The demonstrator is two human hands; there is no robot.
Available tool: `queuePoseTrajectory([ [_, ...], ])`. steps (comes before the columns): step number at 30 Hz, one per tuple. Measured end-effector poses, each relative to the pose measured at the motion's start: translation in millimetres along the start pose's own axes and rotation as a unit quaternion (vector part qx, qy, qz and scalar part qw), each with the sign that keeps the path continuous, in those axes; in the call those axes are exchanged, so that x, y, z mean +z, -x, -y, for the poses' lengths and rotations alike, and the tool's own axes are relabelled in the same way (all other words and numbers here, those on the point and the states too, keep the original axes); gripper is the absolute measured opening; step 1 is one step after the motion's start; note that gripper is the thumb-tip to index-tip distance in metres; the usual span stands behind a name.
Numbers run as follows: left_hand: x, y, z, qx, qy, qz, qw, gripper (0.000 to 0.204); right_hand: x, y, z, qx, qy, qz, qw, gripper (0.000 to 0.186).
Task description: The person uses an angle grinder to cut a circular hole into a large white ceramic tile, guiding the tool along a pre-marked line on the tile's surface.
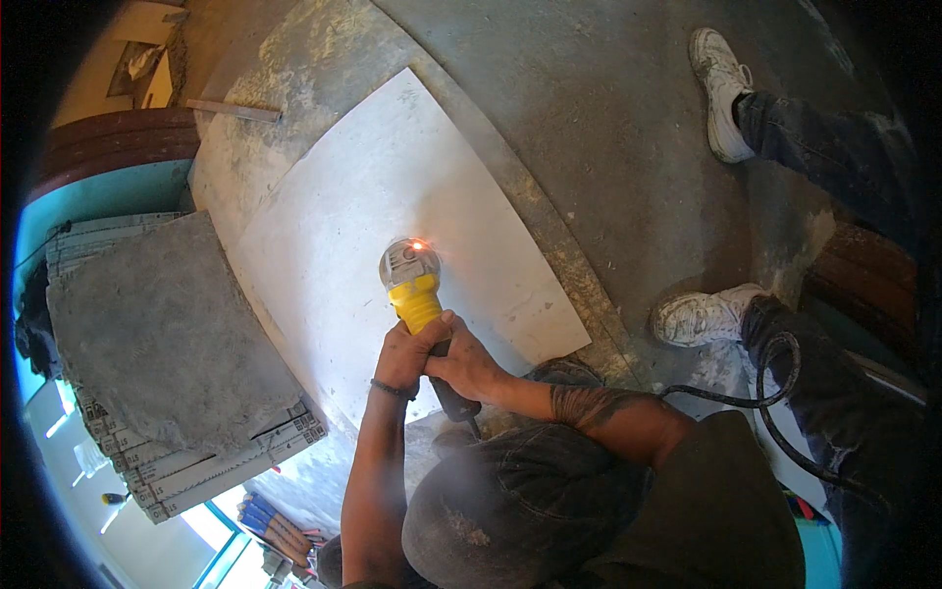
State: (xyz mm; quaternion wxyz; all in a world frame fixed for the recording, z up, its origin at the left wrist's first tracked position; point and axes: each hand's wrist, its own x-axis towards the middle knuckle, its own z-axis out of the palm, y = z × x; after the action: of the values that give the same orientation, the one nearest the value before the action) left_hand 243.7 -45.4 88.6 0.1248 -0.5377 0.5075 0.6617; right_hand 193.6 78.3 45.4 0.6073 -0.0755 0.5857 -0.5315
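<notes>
A yellow and black angle grinder (pixel 417 294) rests over a large white sheet or tile (pixel 343 177), with an orange glow at the head's upper right edge. My left hand (pixel 402 358) is closed round the grinder's body from the left. My right hand (pixel 456 358) grips it from the right, just beside my left. The disc's contact with the white surface is too small to make out clearly. A black cord (pixel 760 402) loops at the right.
A grey slab (pixel 167 334) lies on stacked boxes (pixel 186 481) at left. Another person's white shoes (pixel 721 98) (pixel 697 319) and dark-trousered legs stand at right. A wooden strip (pixel 231 110) lies at upper left; blue-handled tools (pixel 270 520) sit at lower left.
</notes>
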Motion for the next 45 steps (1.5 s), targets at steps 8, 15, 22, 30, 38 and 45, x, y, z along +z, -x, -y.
queuePoseTrajectory([
  [8,4,18,10,0.011,-0.055,-0.042,0.998,0.046,-2,16,2,-0.009,0.048,0.014,0.999,0.085],
  [15,3,24,24,0.035,0.044,-0.02,0.998,0.045,0,19,2,-0.034,0.104,0.02,0.994,0.091],
  [22,-4,20,23,0.043,0.074,0.015,0.996,0.042,4,10,-4,-0.038,0.079,0.005,0.996,0.087],
  [30,2,19,26,0.042,0.136,0.03,0.989,0.037,1,14,0,-0.025,0.123,-0.021,0.992,0.085],
  [38,-4,13,24,0.022,0.123,0.025,0.992,0.033,1,10,4,-0.027,0.105,-0.014,0.994,0.086],
  [45,-5,14,20,0.022,0.067,0.02,0.997,0.031,0,10,4,-0.033,0.083,-0.005,0.996,0.083],
])
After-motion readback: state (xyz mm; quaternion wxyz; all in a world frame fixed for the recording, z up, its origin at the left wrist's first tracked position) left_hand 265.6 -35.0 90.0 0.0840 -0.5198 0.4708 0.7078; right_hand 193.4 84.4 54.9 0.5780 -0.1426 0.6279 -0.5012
